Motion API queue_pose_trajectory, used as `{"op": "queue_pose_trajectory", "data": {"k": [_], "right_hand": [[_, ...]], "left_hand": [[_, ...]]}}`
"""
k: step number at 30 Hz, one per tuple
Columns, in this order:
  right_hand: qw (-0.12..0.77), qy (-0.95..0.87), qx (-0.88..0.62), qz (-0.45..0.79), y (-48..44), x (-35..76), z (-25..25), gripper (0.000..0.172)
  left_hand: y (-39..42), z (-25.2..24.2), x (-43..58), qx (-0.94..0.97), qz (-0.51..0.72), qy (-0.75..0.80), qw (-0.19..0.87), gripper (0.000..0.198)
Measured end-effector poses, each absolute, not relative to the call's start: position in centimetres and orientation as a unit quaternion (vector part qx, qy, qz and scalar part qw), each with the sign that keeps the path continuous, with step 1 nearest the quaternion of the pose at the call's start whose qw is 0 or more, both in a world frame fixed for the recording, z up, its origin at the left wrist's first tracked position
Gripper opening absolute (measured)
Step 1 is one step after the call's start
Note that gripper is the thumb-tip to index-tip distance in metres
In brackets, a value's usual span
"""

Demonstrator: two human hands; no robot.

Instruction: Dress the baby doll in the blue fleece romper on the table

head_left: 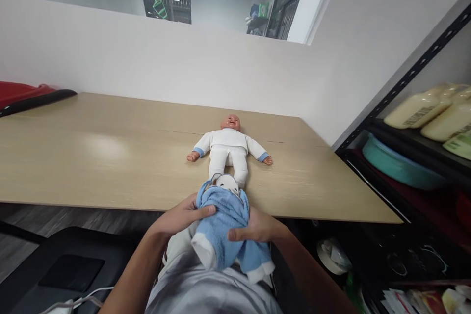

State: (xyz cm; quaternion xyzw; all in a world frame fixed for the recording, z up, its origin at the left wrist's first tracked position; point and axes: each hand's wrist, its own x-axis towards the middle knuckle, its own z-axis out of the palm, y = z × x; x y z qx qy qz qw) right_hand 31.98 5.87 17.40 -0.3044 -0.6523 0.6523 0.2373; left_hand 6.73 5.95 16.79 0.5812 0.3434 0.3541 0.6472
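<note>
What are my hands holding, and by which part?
A blue garment, held by opposite sides of its body: the left hand on one, the right hand on the other.

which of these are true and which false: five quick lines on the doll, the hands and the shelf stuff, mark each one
1. The left hand and right hand both hold the blue outfit. True.
2. The doll wears white clothes with blue cuffs. True.
3. The doll lies face down. False: it lies face up on the table.
4. The basin is above the bottles. False: the teal basin is below the cream bottles, on the right.
5. The doll's head is farther from the hands than its legs. True.
</note>
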Motion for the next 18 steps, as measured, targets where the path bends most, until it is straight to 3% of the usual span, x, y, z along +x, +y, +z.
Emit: {"op": "queue_pose_trajectory", "data": {"k": [2,7,10,13,15,18], "right_hand": [[0.245,-0.641,-0.294,0.665,5.8,31.9,17.2,0.084],[0.366,-0.470,-0.345,0.725,5.4,31.4,14.9,0.072],[0.360,-0.373,-0.352,0.779,5.1,31.3,13.7,0.068],[0.347,-0.387,-0.352,0.779,4.7,31.4,13.6,0.063],[0.336,-0.449,-0.332,0.758,4.5,31.3,14.0,0.068],[0.334,-0.527,-0.285,0.728,4.3,30.9,15.0,0.085]], "left_hand": [[5.8,16.8,7.4,0.544,0.358,0.353,0.672,0.056],[5.8,15.2,8.2,0.456,0.365,0.364,0.725,0.062],[5.6,13.8,7.7,0.448,0.383,0.306,0.748,0.079],[5.0,13.5,7.3,0.459,0.376,0.266,0.760,0.098],[4.3,14.1,7.3,0.461,0.376,0.295,0.748,0.095],[3.5,15.5,7.6,0.444,0.406,0.369,0.709,0.076]]}}
